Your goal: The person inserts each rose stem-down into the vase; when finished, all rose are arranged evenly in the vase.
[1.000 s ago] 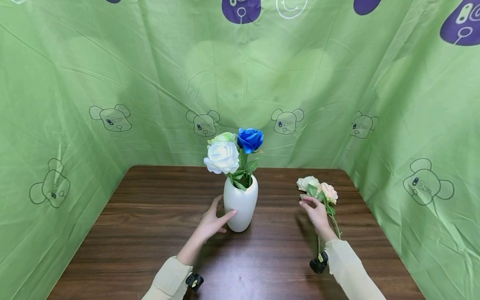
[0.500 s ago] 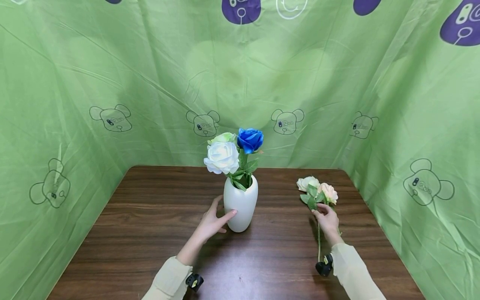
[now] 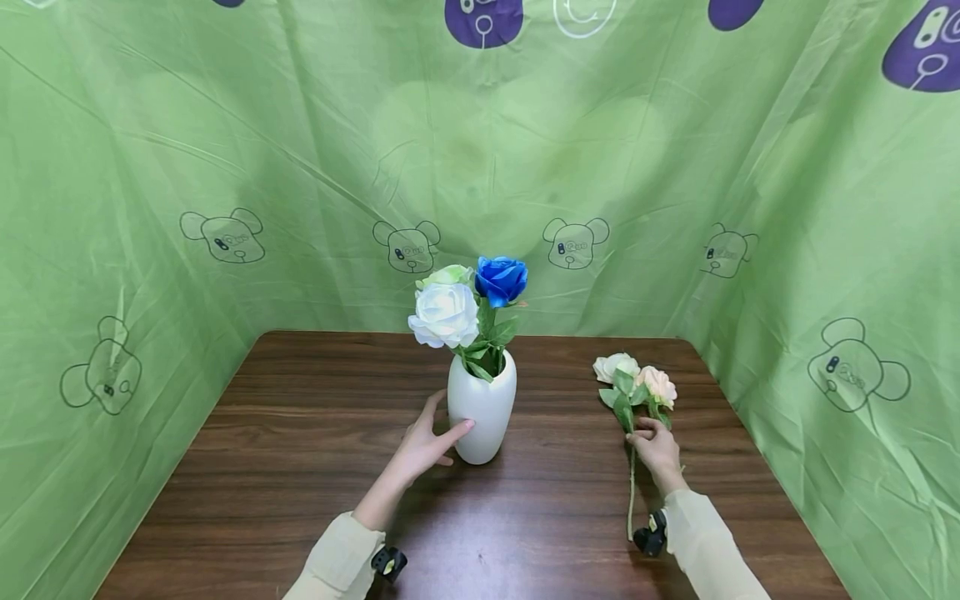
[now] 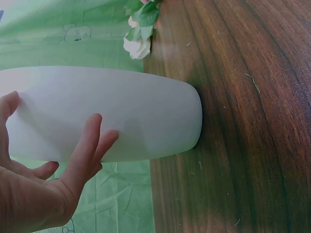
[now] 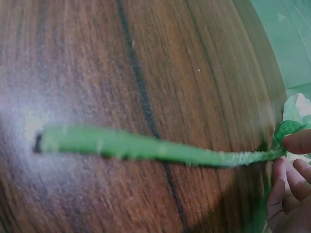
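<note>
left of centre in the frame, the left hand [image 3: 423, 446] rests against the vase [image 3: 485, 417], fingers spread and fairly straight, thumb laid across the front, likely to keep it from tipping. the vase stands upright mid-frame on the table [image 3: 315, 400]: smooth, white, tapering to its base. its narrow mouth gathers the stems, so the white rose [image 3: 442, 315] leans left, a pale green one [image 3: 448, 273] behind it, and the blue rose [image 3: 501, 281] rises at right; the layered petals look like fabric. right of centre is the cream rose [image 3: 615, 367]; the right hand [image 3: 657, 450] pinches what seems its stem [image 5: 126, 145] below the leaves, probably for a bare grip. that stem is slim, green, bumpy, dark-tipped. the ruffled peach rose [image 3: 657, 387] lies just beside, its stem mostly hidden.
</note>
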Available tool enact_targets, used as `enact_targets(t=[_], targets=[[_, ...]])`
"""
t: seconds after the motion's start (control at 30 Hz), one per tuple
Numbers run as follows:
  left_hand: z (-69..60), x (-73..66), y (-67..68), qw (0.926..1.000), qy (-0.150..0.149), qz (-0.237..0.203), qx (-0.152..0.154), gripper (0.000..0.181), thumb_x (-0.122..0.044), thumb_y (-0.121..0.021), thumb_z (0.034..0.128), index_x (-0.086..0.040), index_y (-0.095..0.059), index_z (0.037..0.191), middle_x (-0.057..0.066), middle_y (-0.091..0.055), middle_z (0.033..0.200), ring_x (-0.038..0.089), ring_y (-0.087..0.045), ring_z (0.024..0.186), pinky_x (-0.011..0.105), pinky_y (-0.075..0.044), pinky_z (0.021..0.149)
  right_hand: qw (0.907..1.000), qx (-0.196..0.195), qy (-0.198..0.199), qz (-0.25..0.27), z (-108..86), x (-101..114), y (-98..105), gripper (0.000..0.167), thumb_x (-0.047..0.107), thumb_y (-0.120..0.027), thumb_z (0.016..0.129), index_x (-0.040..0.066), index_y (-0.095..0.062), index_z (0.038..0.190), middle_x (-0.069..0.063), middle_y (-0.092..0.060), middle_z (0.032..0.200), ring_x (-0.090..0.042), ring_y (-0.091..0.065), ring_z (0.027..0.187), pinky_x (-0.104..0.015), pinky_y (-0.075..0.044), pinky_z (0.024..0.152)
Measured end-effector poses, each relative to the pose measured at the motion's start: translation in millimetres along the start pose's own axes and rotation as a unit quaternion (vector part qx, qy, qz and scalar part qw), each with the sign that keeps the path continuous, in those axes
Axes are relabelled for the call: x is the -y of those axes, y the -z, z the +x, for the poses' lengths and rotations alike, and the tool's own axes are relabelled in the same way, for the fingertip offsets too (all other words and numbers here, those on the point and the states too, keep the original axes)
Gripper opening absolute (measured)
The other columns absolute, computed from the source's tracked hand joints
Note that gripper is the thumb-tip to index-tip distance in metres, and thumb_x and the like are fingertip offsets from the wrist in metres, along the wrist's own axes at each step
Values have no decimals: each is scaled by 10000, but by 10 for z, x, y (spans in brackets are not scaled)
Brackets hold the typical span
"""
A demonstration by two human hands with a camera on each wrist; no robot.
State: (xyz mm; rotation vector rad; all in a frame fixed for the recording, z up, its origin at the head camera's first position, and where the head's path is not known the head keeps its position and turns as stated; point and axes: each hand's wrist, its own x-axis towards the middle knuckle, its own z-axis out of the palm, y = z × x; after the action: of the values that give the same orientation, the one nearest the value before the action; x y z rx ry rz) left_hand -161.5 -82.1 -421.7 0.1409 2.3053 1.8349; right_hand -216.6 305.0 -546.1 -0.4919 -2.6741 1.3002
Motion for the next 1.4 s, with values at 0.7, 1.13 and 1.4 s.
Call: enact_targets(t=[0.7,1.13,1.4], targets=[[219,386,-18,9999,100,25,-100,799,-452,-644,766,-187,-206,1379,300,-244,1323,265,-609,619,345,-532,484,9893,490,365,1322,-69,272,-213,436,-43,-570,779,-1,-457,1198,-138,-588,819,-128,-538,529,-210,-445,425],[215,388,-11,9999,108,-5,-112,809,-451,-651,761,-184,-204,1380,278,-213,1345,270,-611,629,386,-535,513,9560,511,1452,2499,376,-58,-606,460,43,-612,793,206,-497,1207,-75,-544,841,-113,-538,508,-223,-481,426],[126,215,-3,9999,13,-117,-34,752,-348,-641,807,-122,-205,1377,332,-208,1323,298,-608,674,345,-534,490,9221,671,2109,3174,482,126,-626,527,56,-632,793,162,-435,1270,-169,-540,875,-192,-553,532,-296,-499,419]])
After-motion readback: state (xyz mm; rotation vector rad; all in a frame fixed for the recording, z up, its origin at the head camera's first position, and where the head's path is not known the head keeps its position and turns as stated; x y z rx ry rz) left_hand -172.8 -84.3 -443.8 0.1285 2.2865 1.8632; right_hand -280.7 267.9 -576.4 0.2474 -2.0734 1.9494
